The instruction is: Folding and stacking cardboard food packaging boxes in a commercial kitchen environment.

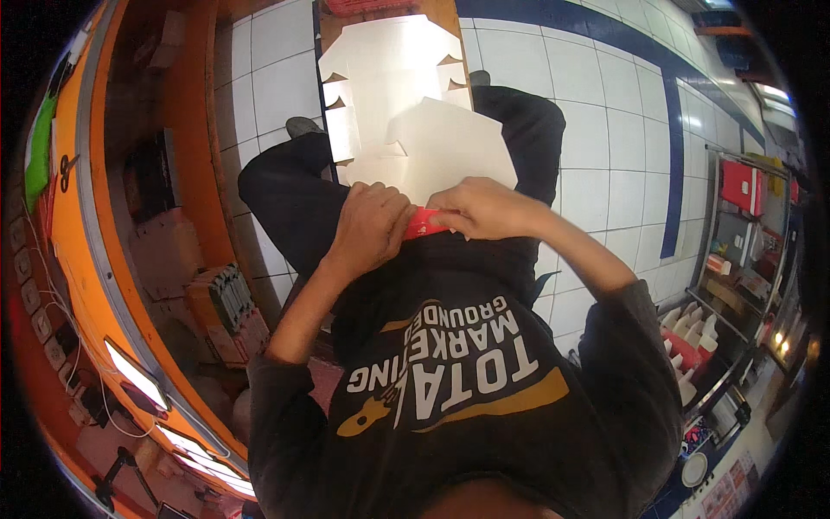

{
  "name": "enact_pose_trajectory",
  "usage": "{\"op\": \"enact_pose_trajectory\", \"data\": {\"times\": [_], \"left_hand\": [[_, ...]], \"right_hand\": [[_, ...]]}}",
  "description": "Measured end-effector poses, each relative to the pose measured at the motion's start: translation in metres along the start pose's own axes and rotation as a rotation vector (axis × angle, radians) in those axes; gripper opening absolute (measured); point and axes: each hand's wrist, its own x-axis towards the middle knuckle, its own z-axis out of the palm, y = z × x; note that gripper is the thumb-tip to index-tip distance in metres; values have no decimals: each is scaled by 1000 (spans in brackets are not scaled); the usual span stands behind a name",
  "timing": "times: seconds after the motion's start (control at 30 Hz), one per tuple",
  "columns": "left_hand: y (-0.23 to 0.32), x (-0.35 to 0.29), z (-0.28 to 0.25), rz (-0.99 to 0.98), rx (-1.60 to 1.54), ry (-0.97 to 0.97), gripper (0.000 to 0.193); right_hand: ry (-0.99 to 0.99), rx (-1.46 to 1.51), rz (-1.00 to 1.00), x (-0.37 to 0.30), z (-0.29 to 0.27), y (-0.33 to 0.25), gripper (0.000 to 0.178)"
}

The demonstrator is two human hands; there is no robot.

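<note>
Gripping cardboard [458,151], two hands [370,221] [491,209], one wooden board [444,10]

"What lettering do you get from up there?"

"I can read bold white capitals, set in slanting lines across the wearer's dark T-shirt [467,381]."

"And that red flap [422,223]?"

"I see small pale marks on it, too small for me to make out. The papers [731,498] at the lower right carry print I can't read either."
</note>
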Motion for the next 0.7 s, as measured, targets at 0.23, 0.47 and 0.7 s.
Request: {"op": "enact_pose_trajectory", "data": {"times": [0.23, 0.47, 0.7], "left_hand": [[7, -2, -13, -60, -8, 64, 16], [23, 23, -25, -8, -4, 52, 14], [43, 53, -65, -32, 175, 130, 14]], "right_hand": [[240, -202, -12, -10, -16, 9, 18], [379, -252, -117, -1, -20, -24, 17], [392, -269, -353, 10, -59, -59, 27]]}}
